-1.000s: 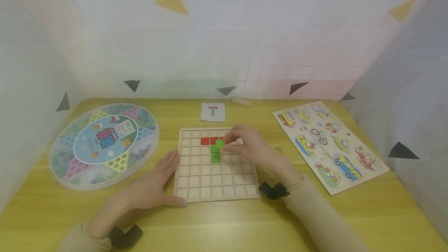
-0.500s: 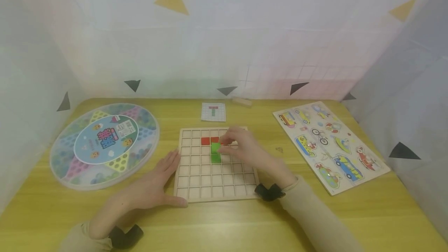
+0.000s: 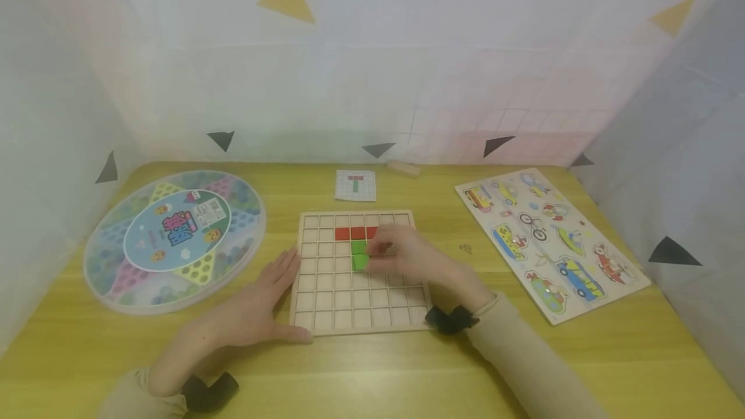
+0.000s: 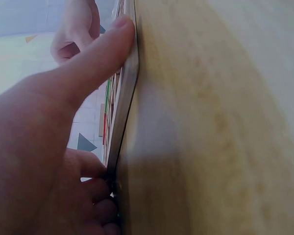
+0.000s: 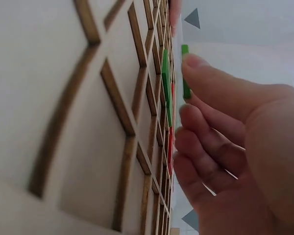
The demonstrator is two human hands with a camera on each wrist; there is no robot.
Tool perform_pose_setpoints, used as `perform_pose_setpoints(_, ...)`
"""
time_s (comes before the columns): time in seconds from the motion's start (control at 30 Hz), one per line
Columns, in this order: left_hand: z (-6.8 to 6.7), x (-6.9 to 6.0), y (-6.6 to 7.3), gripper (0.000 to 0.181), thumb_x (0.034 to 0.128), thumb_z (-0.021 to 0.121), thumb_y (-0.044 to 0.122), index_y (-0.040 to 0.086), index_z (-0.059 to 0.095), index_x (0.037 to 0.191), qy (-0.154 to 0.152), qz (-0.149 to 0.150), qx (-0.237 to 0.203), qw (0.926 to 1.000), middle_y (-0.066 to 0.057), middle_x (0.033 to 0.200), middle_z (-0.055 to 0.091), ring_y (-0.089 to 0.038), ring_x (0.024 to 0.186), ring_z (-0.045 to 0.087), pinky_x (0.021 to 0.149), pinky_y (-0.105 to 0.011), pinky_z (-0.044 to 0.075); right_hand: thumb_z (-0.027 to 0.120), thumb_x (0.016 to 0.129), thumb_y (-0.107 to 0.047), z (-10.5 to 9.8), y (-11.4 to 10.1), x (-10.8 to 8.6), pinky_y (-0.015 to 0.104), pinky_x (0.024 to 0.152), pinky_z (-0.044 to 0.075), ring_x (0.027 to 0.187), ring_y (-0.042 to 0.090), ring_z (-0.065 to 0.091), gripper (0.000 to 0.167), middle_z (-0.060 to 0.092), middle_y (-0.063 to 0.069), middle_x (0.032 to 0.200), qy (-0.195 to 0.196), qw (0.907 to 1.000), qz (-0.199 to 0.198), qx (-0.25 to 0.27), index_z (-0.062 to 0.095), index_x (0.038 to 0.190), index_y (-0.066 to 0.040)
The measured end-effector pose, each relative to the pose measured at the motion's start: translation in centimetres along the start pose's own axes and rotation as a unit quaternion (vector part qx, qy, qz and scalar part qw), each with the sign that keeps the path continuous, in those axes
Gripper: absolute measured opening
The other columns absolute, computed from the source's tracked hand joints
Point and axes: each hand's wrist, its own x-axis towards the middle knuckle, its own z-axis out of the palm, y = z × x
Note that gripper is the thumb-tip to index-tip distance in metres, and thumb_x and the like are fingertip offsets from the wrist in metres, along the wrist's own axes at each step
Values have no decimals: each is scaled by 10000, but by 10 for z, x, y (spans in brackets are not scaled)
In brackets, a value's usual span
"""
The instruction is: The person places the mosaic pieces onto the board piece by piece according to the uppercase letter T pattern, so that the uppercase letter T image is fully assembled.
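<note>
In the right wrist view, my right hand [image 5: 220,132] pinches a green square tile [image 5: 186,73] between thumb and index finger. It is held just off the wooden grid board [image 3: 337,302]. Two more green tiles [image 5: 165,78] sit in the board's cells below a row of red tiles [image 3: 351,233]. The rightmost red tile is partly covered by the right hand in the head view. My left hand [image 3: 250,315] rests at the board's left side, its thumb on the near left corner and its fingers along the left edge.
Behind the board lies a pattern card [image 3: 356,193] with a red and green T. A small wooden block [image 3: 403,169] is at the table's back edge. A round game box [image 3: 174,238] lies left; a picture puzzle board [image 3: 550,238] lies right.
My right hand has shifted slightly left and then nearer, carrying the green tile from by the red row toward the lower green tile. The left hand has stayed put.
</note>
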Motion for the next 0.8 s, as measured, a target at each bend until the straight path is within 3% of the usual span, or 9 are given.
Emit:
perform_pose_setpoints(0.13, 0, 0, 0, 1323, 713, 667, 798, 74, 16, 1609, 33, 30, 24, 10000, -106, 1687, -68, -405, 1533, 13, 1219, -577, 155, 811, 852, -307, 2, 2, -1, 243, 759, 540, 848, 80, 578, 153, 625, -123, 891, -200, 9997, -76, -69, 727, 956, -230)
perform_pose_setpoints(0.27, 1, 0, -1, 1327, 711, 662, 803, 68, 16, 1608, 62, 79, 97, 9999, -106, 1687, -73, -397, 1535, 12, 1221, -565, 155, 821, 841, -298, 2, 2, -3, 240, 748, 545, 837, 76, 588, 178, 630, -112, 891, -306, 9994, -186, -27, 731, 962, -204)
perform_pose_setpoints(0.8, 0, 1, 1, 1327, 709, 683, 787, 86, 8, 1611, 59, 24, 16, 10000, -92, 1689, -65, -399, 1534, 16, 1210, -586, 174, 852, 806, -263, 7, -8, -3, 235, 730, 538, 800, 85, 587, 176, 646, -91, 852, -395, 9989, -166, -207, 747, 914, -172)
